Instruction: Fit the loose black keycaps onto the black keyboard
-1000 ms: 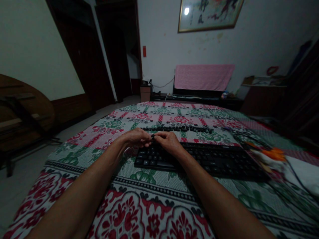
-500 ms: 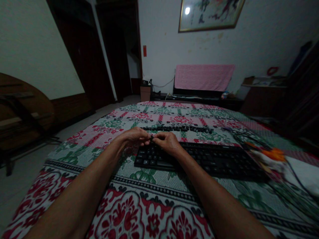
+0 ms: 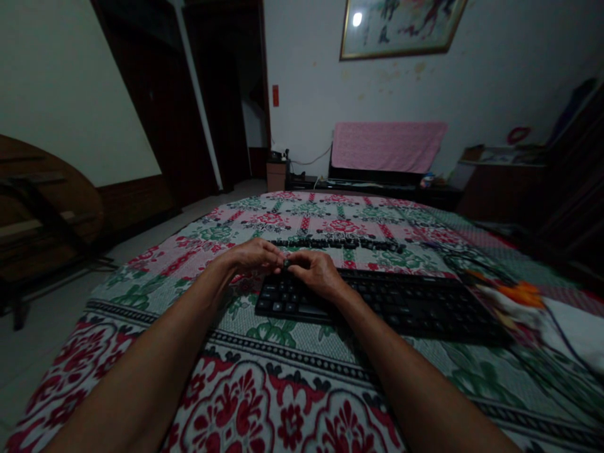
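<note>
At nine o'clock of the view, a round brown wooden tabletop (image 3: 70, 201) with dark legs stands on its edge, well apart from the hands. To its right spreads a large woven cloth with red, green and white flowers (image 3: 283, 358), which covers the wide surface before the person. Above this cloth, the left hand (image 3: 257, 256) is closed at its fingertips upon a small black piece (image 3: 285, 263), similar to a keycap. The right hand (image 3: 317, 272) grips the same piece between thumb and forefinger, so the two hands almost meet. The piece is held over the far left corner of a long black plastic keyboard (image 3: 408, 303), at about ten o'clock from its middle. At one o'clock from the right hand, a line of small black keycaps (image 3: 348, 243) lies on the cloth, beyond the keyboard. Farther, at two o'clock of the view, hangs a pink rectangular towel (image 3: 387, 146). Near the keyboard's right end, at three o'clock from it, there is a bright orange crumpled object (image 3: 523, 293), whose kind one cannot tell.
</note>
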Action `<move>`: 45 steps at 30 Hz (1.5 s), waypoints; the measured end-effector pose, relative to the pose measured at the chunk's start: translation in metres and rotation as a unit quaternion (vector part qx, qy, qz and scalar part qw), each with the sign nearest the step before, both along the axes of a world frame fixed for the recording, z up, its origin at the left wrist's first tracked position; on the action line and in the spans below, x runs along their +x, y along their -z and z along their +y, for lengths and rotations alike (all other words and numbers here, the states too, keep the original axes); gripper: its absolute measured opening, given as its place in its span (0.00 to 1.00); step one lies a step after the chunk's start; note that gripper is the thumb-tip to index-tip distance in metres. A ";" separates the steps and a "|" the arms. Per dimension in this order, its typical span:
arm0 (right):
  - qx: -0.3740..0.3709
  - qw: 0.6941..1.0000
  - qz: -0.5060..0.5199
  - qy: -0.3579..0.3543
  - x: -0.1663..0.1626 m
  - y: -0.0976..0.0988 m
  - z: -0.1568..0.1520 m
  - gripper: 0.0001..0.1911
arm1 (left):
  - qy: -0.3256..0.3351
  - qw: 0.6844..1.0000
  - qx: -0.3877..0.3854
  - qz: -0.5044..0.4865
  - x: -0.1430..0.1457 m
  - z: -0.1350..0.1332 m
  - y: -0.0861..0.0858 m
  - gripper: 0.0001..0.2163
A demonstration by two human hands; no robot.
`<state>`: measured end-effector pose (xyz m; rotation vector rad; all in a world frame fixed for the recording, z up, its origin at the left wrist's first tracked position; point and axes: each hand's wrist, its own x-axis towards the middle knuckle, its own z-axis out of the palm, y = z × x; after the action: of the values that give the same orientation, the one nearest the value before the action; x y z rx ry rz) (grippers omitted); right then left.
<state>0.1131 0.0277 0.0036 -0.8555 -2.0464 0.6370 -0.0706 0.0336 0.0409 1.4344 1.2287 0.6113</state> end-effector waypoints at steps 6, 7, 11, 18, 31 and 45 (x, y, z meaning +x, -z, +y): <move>0.020 0.999 -0.021 0.013 0.002 0.001 0.001 0.10 | 0.052 0.997 0.042 0.028 -0.002 -0.004 -0.005 0.13; 0.020 0.999 -0.023 0.016 0.002 0.001 0.001 0.10 | 0.065 0.996 0.046 0.035 -0.003 -0.005 -0.006 0.14; 0.021 0.999 -0.031 0.017 0.002 0.001 0.001 0.10 | 0.093 0.992 0.068 0.054 -0.003 -0.004 -0.004 0.13; 0.028 0.999 -0.032 0.015 0.001 0.005 0.001 0.13 | 0.085 0.983 0.133 0.095 0.002 -0.004 -0.002 0.11; 0.023 0.999 -0.034 0.012 0.001 0.005 0.002 0.14 | 0.091 0.981 0.143 0.094 0.003 -0.002 0.002 0.11; 0.015 0.999 -0.050 -0.005 -0.002 0.002 -0.004 0.08 | 0.092 0.951 0.213 0.202 0.000 -0.019 -0.005 0.11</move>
<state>0.1115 0.0236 0.0020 -0.8762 -2.1446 0.5781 -0.0705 0.0149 0.0459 2.0918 1.3027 0.4850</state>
